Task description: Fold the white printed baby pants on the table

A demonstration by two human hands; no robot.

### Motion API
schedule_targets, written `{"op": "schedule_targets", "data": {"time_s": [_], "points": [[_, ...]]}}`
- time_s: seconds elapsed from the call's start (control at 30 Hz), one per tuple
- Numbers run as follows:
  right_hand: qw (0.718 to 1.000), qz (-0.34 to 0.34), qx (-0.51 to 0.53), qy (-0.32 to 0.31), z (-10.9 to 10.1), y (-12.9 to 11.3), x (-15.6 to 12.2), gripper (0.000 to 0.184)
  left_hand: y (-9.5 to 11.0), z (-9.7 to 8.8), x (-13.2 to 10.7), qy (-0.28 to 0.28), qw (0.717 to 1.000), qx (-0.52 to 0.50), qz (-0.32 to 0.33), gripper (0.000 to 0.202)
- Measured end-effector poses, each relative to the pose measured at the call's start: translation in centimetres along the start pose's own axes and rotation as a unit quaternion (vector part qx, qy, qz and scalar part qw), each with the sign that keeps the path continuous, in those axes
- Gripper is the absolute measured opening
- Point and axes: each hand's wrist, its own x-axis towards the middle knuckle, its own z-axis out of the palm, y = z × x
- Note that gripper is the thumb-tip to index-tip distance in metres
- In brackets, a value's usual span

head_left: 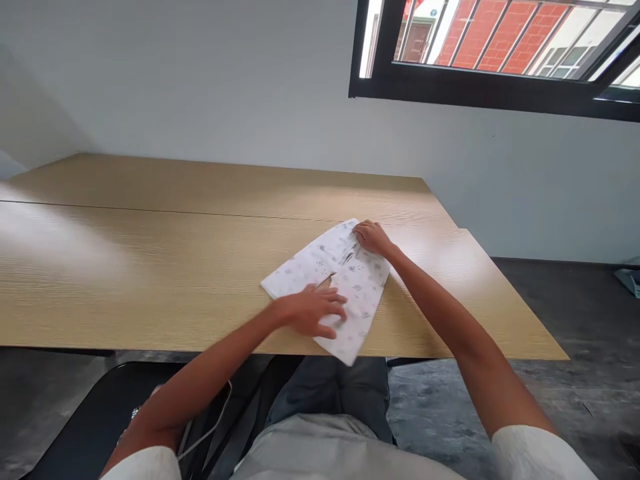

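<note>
**No readable text**

The small dark prints scattered over the white patterned cloth are too small to tell as lettering or drawings. Beyond the window, a small round bluish mark on a pale surface is likewise too small to read.

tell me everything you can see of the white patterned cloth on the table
The white patterned cloth looks like small trousers of thin-looking fabric, lightly creased, with scattered dark prints. It lies on the table, two legs spreading from the far end, one leftward, one nearer with its tip past the table's front edge. The right hand touches the far end; the blurred left hand is over the near part, contact unclear.
</note>
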Motion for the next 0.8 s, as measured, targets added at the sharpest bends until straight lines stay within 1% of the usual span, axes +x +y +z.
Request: {"op": "schedule_targets", "data": {"time_s": [0.03, 0.1, 0.13, 0.2, 0.23, 0.27, 0.3, 0.37, 0.4, 0.43, 0.47, 0.5, 0.53, 0.57, 0.63, 0.7, 0.8], "points": [[1.0, 0.014, -0.003, 0.006, -0.3, 0.5, -1.0, 0.029, -1.5, -0.8, -1.6, -0.004, 1.0, -0.025, -0.002, 0.039], [0.999, 0.031, -0.003, 0.014, -0.9, 1.2, -3.4, 0.026, -4.5, -2.2, -4.6, 0.012, 0.996, -0.084, -0.015, 0.029], [0.999, 0.035, -0.001, 0.017, -1.2, 1.4, -4.7, 0.025, -5.7, -2.9, -5.9, 0.008, 0.993, -0.116, -0.018, 0.029], [0.999, 0.034, 0.009, 0.023, -1.7, 1.4, -7.3, 0.023, -7.6, -4.2, -7.7, -0.005, 0.984, -0.177, -0.034, 0.034], [0.999, 0.033, 0.016, 0.027, -1.9, 1.3, -8.4, 0.022, -8.2, -4.8, -8.0, -0.004, 0.979, -0.197, -0.044, 0.036], [0.999, 0.032, 0.022, 0.033, -2.1, 1.1, -9.3, 0.021, -8.6, -5.3, -8.0, 0.011, 0.977, -0.205, -0.053, 0.037], [0.998, 0.033, 0.028, 0.041, -2.3, 0.9, -10.0, 0.02, -8.7, -5.7, -7.6, 0.039, 0.978, -0.198, -0.06, 0.039], [0.997, 0.03, 0.043, 0.065, -2.7, 0.6, -10.8, 0.02, -8.5, -6.1, -5.9, 0.112, 0.98, -0.148, -0.069, 0.046], [0.995, 0.02, 0.057, 0.075, -2.9, 0.6, -11.0, 0.02, -8.3, -5.9, -4.7, 0.143, 0.981, -0.11, -0.076, 0.054], [0.994, 0.004, 0.073, 0.078, -3.0, 0.6, -11.0, 0.021, -8.2, -5.6, -3.5, 0.16, 0.981, -0.067, -0.086, 0.066], [0.993, -0.016, 0.092, 0.076, -3.1, 0.7, -11.0, 0.022, -8.2, -5.1, -2.3, 0.165, 0.981, -0.024, -0.099, 0.083], [0.991, -0.037, 0.111, 0.069, -3.1, 0.9, -11.1, 0.024, -8.4, -4.6, -1.3, 0.158, 0.981, 0.012, -0.116, 0.099], [0.988, -0.054, 0.128, 0.06, -3.1, 1.3, -11.1, 0.027, -8.8, -3.9, -0.5, 0.147, 0.98, 0.041, -0.13, 0.112], [0.986, -0.066, 0.142, 0.051, -3.0, 1.7, -11.2, 0.029, -9.3, -3.2, 0.0, 0.137, 0.979, 0.061, -0.14, 0.12], [0.982, -0.077, 0.166, 0.052, -2.8, 2.6, -11.6, 0.033, -10.7, -2.1, 0.3, 0.135, 0.977, 0.08, -0.147, 0.121], [0.978, -0.082, 0.184, 0.055, -2.7, 3.4, -12.0, 0.037, -12.2, -1.4, -0.3, 0.158, 0.973, 0.088, -0.142, 0.111], [0.978, -0.085, 0.187, 0.04, -3.0, 3.9, -12.4, 0.043, -13.5, -1.2, -1.7, 0.189, 0.968, 0.092, -0.139, 0.099]]}}
